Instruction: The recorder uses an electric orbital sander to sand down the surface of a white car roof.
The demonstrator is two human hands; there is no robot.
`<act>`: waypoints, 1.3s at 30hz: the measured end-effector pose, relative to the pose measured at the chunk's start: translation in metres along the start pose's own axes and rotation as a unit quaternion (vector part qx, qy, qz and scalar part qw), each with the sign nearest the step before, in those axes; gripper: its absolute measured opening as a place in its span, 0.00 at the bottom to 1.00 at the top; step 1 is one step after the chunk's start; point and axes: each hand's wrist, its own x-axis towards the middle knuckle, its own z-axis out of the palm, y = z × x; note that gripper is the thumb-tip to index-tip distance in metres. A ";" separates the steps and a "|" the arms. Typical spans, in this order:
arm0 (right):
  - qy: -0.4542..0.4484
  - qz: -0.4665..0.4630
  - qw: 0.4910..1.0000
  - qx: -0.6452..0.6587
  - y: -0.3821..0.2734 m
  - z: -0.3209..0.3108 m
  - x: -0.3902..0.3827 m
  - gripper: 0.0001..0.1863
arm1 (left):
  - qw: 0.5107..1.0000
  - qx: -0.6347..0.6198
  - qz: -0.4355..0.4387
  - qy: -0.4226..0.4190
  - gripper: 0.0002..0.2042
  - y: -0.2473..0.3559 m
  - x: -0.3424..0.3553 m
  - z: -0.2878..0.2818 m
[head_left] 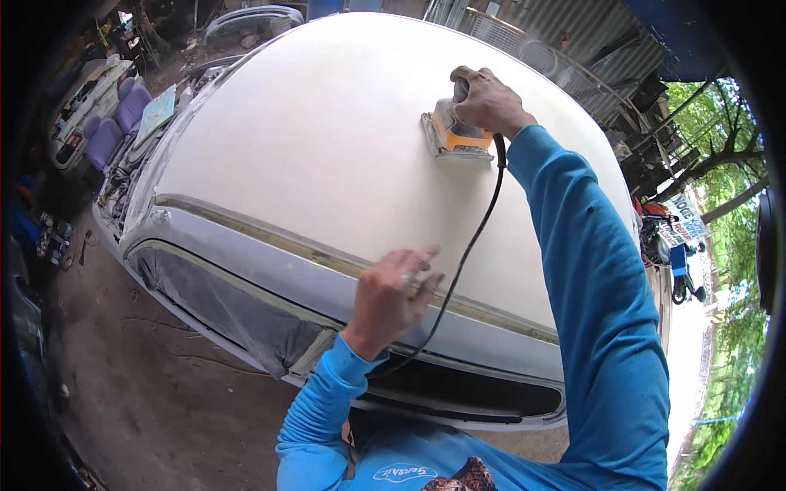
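My right hand [494, 105] is wrapped round the top of an orange and grey electric sander [460, 137]. The sander's flat pad lies on the pale, off-white roof [327, 131] of a car, toward its far right part. From the sander a black cord [473, 258] runs down over the roof and passes beside my left hand. Over the roof's near edge is my left hand [389, 296], holding nothing, its slightly blurred fingers apart and pointing toward the cord. Whether the fingertips touch the roof or the cord I cannot tell.
A bare grooved channel [327, 260] runs along the roof's near side. Below it, plastic sheeting [217, 299] covers one side window; another window opening [467, 386] is dark. Purple seats [105, 139] stand at the left, corrugated metal sheets [610, 61] at the back right.
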 end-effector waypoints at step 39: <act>0.042 -0.003 0.996 -0.079 0.002 0.017 0.066 0.33 | 0.970 0.050 -0.207 0.121 0.14 -0.089 0.052 -0.078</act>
